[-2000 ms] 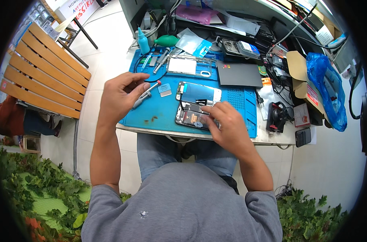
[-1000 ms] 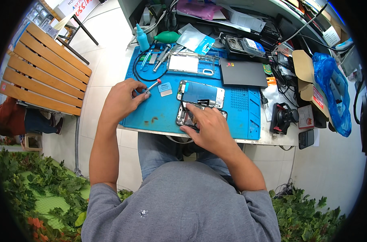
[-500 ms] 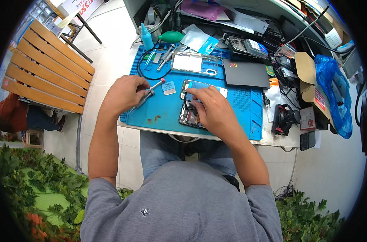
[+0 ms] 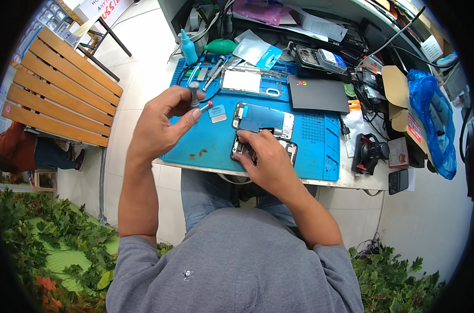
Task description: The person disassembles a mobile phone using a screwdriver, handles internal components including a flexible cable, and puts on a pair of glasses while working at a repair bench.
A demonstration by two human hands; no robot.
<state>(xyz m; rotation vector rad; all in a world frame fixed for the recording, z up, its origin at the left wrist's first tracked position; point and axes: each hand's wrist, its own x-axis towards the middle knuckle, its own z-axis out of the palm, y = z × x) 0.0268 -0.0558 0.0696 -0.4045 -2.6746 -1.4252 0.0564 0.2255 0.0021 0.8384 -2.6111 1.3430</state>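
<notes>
My left hand (image 4: 166, 117) is raised over the left of the blue mat, closed around a grey-handled screwdriver (image 4: 194, 96) that stands nearly upright. A thin tool with a red end (image 4: 208, 105) also sticks out by my left thumb. An opened phone lies in two parts on the mat: the screen part (image 4: 265, 120) on the far side, the phone body (image 4: 289, 148) on the near side. My right hand (image 4: 268, 154) is bent over the body, with thumb and forefinger at its left part. A small black piece (image 4: 267, 129) shows behind the knuckles. The palm hides much of the body.
On the blue mat (image 4: 195, 148) a small blue card (image 4: 216, 113), a clear phone case (image 4: 273, 86) and a dark flat box (image 4: 317, 95) lie beyond the phone. A blue bottle (image 4: 188, 49) and green blower (image 4: 220, 47) stand behind. Cables and a black-red holder (image 4: 370, 156) crowd the right.
My left hand has lifted and moved slightly right, bringing the grey screwdriver from slanted to upright. My right hand has moved down from the screen part onto the phone body.
</notes>
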